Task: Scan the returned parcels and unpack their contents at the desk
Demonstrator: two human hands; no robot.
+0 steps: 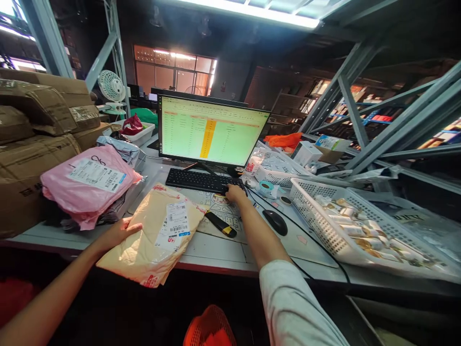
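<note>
My left hand (126, 229) grips the left edge of a pale yellow mailing parcel (153, 245), its thumb on top and the other fingers hidden beneath. The parcel carries a white shipping label (175, 218) and lies tilted over the table's front edge. At the right end of the black keyboard (196, 180), my right hand (236, 193) rests its fingers on the keys, open and holding nothing. A black utility knife (220, 224) with yellow parts lies beside the parcel. The monitor (212, 127) behind shows a spreadsheet with an orange column.
A pink parcel (88, 185) lies on other packages at left, before stacked cardboard boxes (32, 163). A black mouse (274, 222) is right of my forearm. Farther right stands a white basket (317, 223) of small rolls. An orange basket (209, 327) is below the table.
</note>
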